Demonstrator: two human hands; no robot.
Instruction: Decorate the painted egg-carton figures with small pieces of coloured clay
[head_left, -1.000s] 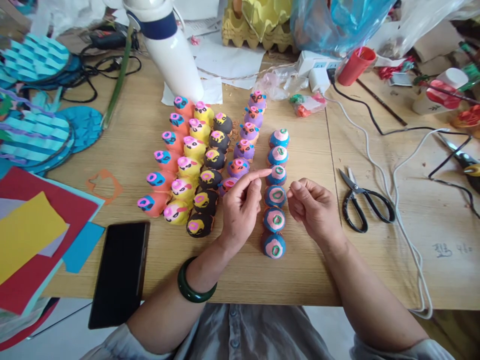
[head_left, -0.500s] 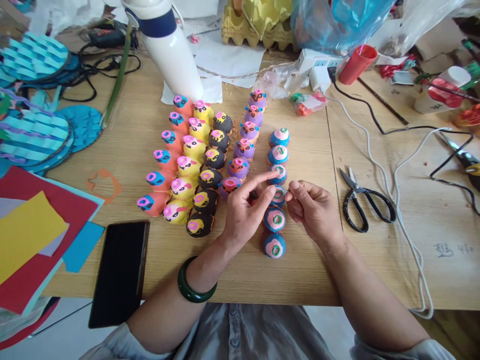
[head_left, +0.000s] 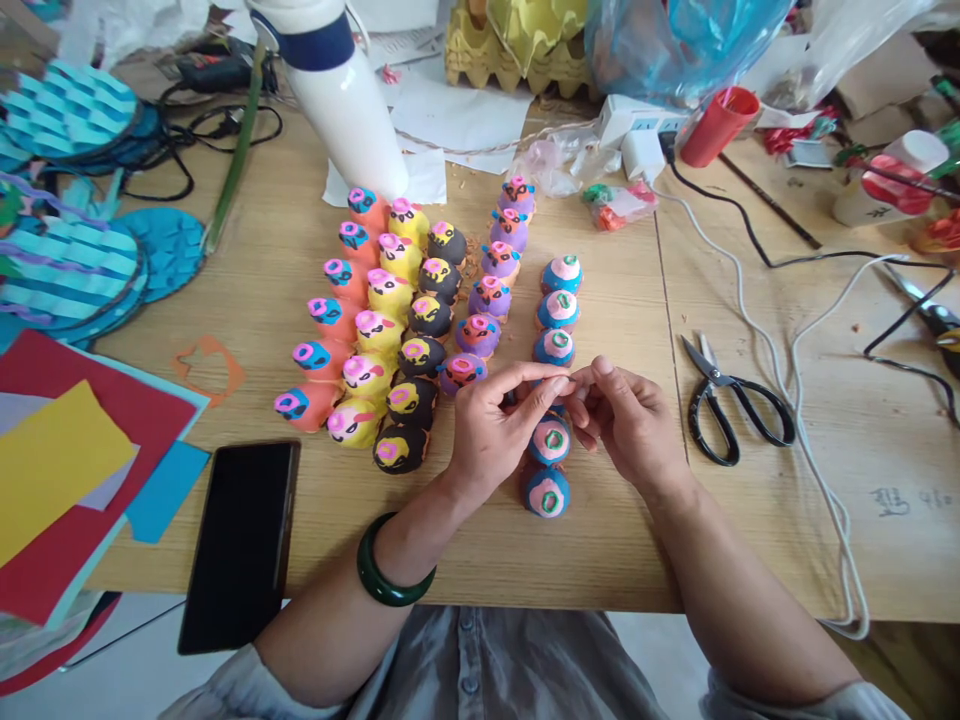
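Observation:
Over a row of blue domed figures (head_left: 548, 493) with pink patches and green rings, my two hands meet fingertip to fingertip. My left hand (head_left: 499, 420), with a dark green bangle (head_left: 396, 560) at the wrist, pinches with thumb and forefinger. My right hand (head_left: 626, 415) is also closed, its fingertips against those of the left. Whatever sits between the fingertips is too small to name. Part of the blue row is hidden beneath the hands. To the left stand rows of purple figures (head_left: 477, 334), black figures (head_left: 403, 446), yellow figures (head_left: 352, 421) and orange figures (head_left: 322, 392).
Black-handled scissors (head_left: 724, 395) lie right of my right hand, near a white cable (head_left: 806, 440). A phone (head_left: 238, 545) and coloured paper (head_left: 67, 460) are at the left. Behind the figures stand a white bottle (head_left: 341, 120), a power strip (head_left: 637, 118) and a red cup (head_left: 720, 127).
My left hand's forefinger and thumb have closed together and shifted right to my right hand's fingertips. The forefinger no longer reaches over the third blue figure.

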